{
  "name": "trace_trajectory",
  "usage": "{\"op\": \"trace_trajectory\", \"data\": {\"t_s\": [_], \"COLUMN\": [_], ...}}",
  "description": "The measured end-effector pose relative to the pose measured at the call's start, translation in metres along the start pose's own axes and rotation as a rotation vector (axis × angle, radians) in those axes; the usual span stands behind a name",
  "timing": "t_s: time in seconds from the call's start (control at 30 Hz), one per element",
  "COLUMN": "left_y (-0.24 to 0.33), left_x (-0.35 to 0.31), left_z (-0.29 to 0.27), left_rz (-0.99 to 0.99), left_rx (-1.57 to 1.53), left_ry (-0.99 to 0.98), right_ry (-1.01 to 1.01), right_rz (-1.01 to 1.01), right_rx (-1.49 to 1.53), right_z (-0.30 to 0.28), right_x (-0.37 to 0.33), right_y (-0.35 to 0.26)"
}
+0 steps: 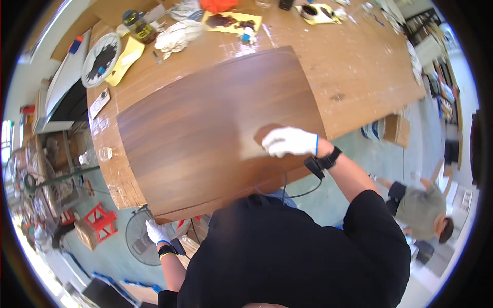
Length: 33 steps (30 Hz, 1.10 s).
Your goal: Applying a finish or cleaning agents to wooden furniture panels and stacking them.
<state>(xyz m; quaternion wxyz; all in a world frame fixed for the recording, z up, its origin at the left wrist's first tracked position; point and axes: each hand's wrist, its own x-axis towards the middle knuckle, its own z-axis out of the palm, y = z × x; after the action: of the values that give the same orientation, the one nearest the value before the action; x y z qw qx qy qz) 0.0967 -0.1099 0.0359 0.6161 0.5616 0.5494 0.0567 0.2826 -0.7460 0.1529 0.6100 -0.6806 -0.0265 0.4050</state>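
A large brown wooden panel (pixel 205 118) with a dark, glossy grain lies at a slant on the worktable. Above its right part is my right hand (pixel 290 142), in a white glove, with the fingers curled and pressed together. Whatever those fingers hold is hidden; a darker brown patch shows just beside the fingertips. At the panel's near left corner is my left hand (pixel 156 232), also white-gloved, low by the edge. Its fingers are too small and partly covered to read. Each wrist wears a black strap with a small box, and a dark cable (pixel 303 195) loops near the right one.
Along the worktable's (pixel 359 77) far side lie a basin of dark material (pixel 101 59), yellow sheets (pixel 126 61), a bottle (pixel 137 25), white rags (pixel 178 37) and a phone (pixel 99 103). A fan (pixel 144 238) and red stool (pixel 101 222) stand left. Another person (pixel 423 210) is at right.
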Motion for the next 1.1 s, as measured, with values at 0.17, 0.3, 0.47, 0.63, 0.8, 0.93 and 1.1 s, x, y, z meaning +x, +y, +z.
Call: {"op": "trace_trajectory", "data": {"t_s": [0.17, 0.3, 0.47, 0.63, 0.8, 0.93, 1.1], "left_y": [0.035, 0.026, 0.037, 0.037, 0.027, 0.027, 0.015], "left_x": [0.007, 0.061, 0.046, 0.064, 0.07, 0.051, 0.035], "left_z": [0.039, 0.024, 0.042, 0.034, 0.025, 0.027, 0.011], "left_rz": [-0.028, 0.124, 0.086, 0.073, 0.111, 0.039, 0.052], "left_rx": [0.323, 0.404, 0.438, 0.451, 0.359, 0.487, 0.505], "left_ry": [-0.032, -0.126, -0.218, -0.354, -0.37, -0.393, -0.417], "right_ry": [0.025, 0.1, 0.151, 0.716, 0.785, 0.721, 0.831], "right_rz": [0.311, 0.602, 0.642, 0.232, 0.159, -0.059, -0.079], "right_rx": [-0.147, -0.019, -0.307, 0.418, 0.786, 1.027, 1.156], "right_z": [0.088, 0.145, 0.186, 0.207, 0.208, 0.203, 0.198], "right_x": [-0.106, -0.144, -0.132, -0.073, -0.037, -0.031, -0.036], "right_y": [0.04, 0.102, 0.157, 0.188, 0.163, 0.156, 0.168]}}
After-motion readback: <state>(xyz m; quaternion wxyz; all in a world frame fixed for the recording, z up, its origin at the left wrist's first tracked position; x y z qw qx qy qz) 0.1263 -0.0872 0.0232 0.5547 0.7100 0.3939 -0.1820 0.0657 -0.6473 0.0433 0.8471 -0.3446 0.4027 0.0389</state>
